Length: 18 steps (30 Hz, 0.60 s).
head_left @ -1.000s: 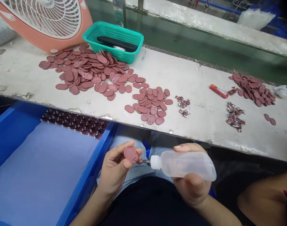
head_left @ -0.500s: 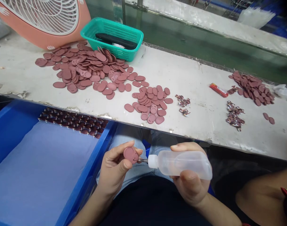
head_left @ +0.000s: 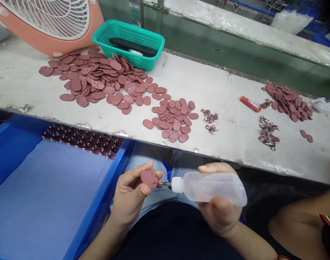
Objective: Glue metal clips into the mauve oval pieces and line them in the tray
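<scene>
My left hand (head_left: pixel 129 193) pinches a dull red oval rubber piece (head_left: pixel 149 178) between thumb and fingers, above my jeans-clad lap. My right hand (head_left: pixel 219 206) grips a translucent plastic squeeze bottle (head_left: pixel 212 187) lying on its side. The bottle's thin metal nozzle (head_left: pixel 165 184) reaches the underside of the piece, and its tip is hidden there. Loose oval pieces lie in a large heap (head_left: pixel 100 79) and a smaller heap (head_left: pixel 175 121) on the white workbench (head_left: pixel 221 144), out of reach of neither hand's contact.
A teal basket (head_left: pixel 128 45) holds a black object beside a pink fan (head_left: pixel 49 21). Rows of dark red pieces (head_left: pixel 83 141) sit in a blue tray (head_left: pixel 59 195) lined with lavender sheet. A red lighter (head_left: pixel 250 104) lies on the bench. A co-worker's arm (head_left: pixel 297 231) shows at right.
The whole view has drifted slightly as my head moved. The bottle has tilted a little, with its nozzle still at the piece. Both hands keep the same hold.
</scene>
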Each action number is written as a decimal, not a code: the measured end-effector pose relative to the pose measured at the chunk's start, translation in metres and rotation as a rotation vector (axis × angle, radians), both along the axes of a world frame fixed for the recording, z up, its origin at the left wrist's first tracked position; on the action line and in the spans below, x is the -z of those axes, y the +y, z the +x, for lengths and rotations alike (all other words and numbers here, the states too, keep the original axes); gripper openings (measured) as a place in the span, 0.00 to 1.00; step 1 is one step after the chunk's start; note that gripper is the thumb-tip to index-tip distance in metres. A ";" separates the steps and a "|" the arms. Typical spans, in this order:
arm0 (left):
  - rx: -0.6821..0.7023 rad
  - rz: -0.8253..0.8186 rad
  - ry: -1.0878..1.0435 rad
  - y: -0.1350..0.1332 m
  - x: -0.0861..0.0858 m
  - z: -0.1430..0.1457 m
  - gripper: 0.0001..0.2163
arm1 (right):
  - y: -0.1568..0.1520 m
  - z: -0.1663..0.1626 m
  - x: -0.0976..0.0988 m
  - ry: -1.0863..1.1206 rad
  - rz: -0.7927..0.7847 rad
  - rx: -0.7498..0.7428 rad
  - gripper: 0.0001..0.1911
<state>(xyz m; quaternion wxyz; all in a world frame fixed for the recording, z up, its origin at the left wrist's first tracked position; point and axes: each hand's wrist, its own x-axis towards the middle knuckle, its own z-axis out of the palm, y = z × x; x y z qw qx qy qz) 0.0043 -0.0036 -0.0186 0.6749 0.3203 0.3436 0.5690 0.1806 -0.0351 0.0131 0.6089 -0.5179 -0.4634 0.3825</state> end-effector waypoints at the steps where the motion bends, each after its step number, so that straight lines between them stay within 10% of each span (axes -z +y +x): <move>1: -0.003 0.001 0.001 0.000 0.000 0.000 0.14 | 0.001 0.000 -0.001 0.009 -0.015 -0.021 0.19; 18: -0.002 0.008 -0.002 -0.001 0.005 0.000 0.15 | -0.002 0.002 0.007 0.024 -0.034 0.061 0.21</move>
